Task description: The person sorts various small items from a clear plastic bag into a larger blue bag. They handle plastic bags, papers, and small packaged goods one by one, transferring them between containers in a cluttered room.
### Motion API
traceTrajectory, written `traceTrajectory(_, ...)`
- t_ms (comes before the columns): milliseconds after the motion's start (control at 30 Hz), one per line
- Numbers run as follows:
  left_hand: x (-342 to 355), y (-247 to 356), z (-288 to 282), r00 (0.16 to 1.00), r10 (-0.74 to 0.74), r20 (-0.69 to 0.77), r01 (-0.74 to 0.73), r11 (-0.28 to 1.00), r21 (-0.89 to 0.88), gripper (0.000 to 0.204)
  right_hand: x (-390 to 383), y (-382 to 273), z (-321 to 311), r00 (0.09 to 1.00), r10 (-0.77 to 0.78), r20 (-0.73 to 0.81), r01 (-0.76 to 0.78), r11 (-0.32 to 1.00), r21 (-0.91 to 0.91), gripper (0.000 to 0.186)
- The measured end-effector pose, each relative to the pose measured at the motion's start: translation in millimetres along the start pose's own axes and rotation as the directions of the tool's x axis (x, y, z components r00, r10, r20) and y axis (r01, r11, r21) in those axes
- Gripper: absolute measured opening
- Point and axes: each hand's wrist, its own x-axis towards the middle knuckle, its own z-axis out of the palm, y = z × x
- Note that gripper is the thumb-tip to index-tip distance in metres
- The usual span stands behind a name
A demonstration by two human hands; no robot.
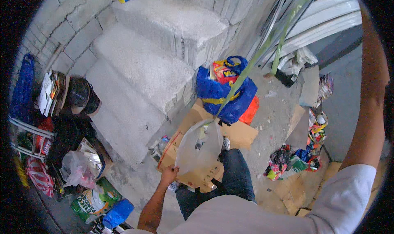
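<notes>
L hand [169,175] grip closed on 8 o'clock rim of translucent white oval plastic piece [199,150], its bulk approx 1–2 o'clock of grip, over flat brown cardboard [201,179]; pale-green strap [246,72] at its 1 o'clock edge. R hand out of view, can't tell grip.

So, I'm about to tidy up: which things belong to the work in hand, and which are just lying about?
In use, it seems:
translucent white item, edge in the left hand
green strap, apparently meeting it

Lying about, likely:
blue bag
wrapper heap
blue container
</notes>
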Motion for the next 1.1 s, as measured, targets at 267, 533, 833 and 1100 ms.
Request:
traceTrajectory(267,-25.3,30.3,17.3,0.993,-0.071,-0.099,0.080,0.993,0.090,0.039,-23.8,12.8,-67.4,0.992,0.117,-0.042,-0.121,0.988,-0.095,0.032)
traceTrajectory(533,90.9,242.7,5.9,0.912,0.280,-0.300,-0.259,0.960,0.107,0.098,-22.0,11.0,-78.6,0.993,0.121,0.001,-0.116,0.953,-0.281,0.034)
traceTrajectory(833,371.7,515.5,-3.8,0.922,0.362,-0.138,-0.387,0.843,-0.374,0.066,10.1,48.6,-16.7,0.965,0.072,0.251,0.089,0.813,-0.575,0.037)
traceTrajectory(1100,485.9,468.3,-3.8,0.941,0.175,0.291,0.200,0.405,-0.892,0.022,18.8,287.6,75.1,0.839,0.257,0.479,0.101,0.792,-0.603,0.038)
